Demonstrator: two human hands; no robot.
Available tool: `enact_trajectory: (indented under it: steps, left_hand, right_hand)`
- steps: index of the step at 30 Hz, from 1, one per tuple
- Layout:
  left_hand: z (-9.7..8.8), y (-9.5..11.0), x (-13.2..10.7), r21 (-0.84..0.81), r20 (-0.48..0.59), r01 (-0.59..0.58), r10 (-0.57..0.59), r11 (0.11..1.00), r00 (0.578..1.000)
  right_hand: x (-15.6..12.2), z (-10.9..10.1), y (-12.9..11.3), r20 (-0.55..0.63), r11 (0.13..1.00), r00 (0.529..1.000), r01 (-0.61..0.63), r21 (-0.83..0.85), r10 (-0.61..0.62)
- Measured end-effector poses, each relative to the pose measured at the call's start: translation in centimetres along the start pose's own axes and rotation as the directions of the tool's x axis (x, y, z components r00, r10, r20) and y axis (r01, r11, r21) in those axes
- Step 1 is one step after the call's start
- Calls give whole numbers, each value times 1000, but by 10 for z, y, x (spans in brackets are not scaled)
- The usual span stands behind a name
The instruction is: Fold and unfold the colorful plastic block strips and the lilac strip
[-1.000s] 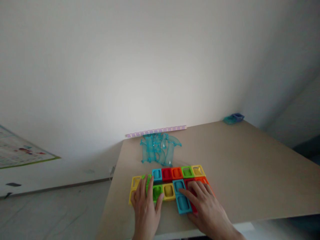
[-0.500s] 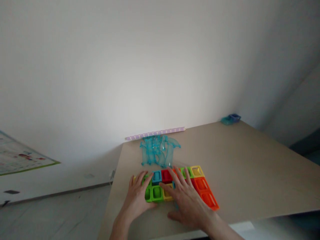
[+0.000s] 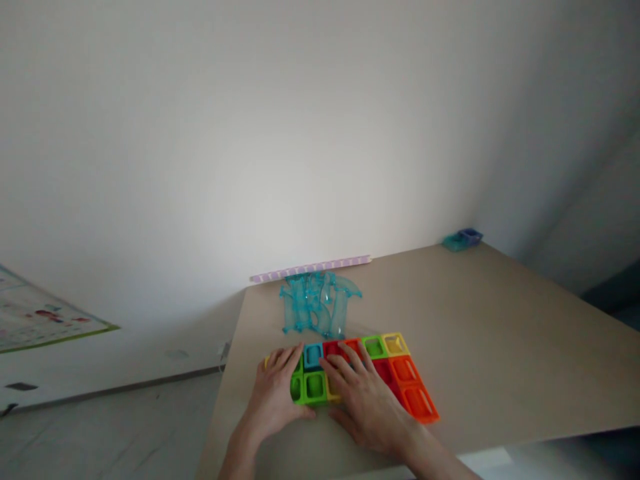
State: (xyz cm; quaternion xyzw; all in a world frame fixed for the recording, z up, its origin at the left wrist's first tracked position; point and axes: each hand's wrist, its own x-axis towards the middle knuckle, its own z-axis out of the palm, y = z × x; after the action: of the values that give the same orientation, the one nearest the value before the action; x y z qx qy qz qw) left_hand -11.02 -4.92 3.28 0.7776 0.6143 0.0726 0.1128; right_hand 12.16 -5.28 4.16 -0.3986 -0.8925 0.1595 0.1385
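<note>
Colourful hollow plastic blocks (image 3: 315, 385) lie side by side in a flat group near the table's front, in green, yellow, blue, red and orange. My left hand (image 3: 275, 390) is wrapped around the left end of the group, thumb along the front edge and fingers over the top. Across the middle reaches my right hand (image 3: 365, 400), its fingertips on the red blocks and its thumb by the front edge. The palm hides some blocks beneath it. Orange blocks (image 3: 420, 402) at the right end are untouched.
Behind the blocks lies a cluster of see-through turquoise plastic pieces (image 3: 339, 313). A lilac patterned strip (image 3: 310, 269) rests along the wall. Blue and turquoise pieces (image 3: 463, 239) sit at the far right corner of the table (image 3: 480, 333). A poster (image 3: 45, 310) hangs at left.
My right hand has lowered slightly, its fingers drawing closer together and its thumb moving toward the front edge. My left fingers have closed together over the left end. The blocks have barely shifted.
</note>
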Motion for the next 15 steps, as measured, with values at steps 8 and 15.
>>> enact_trajectory:
  steps: [8,15]
  left_hand:
    - [-3,6,1,15,16,52,-52,999,999]
    - [0,3,1,-11,-16,45,-45,999,999]
  right_hand:
    - [24,11,-13,-97,992,988,-120,-28,117]
    - [24,18,-15,-154,990,979,-138,-30,132]
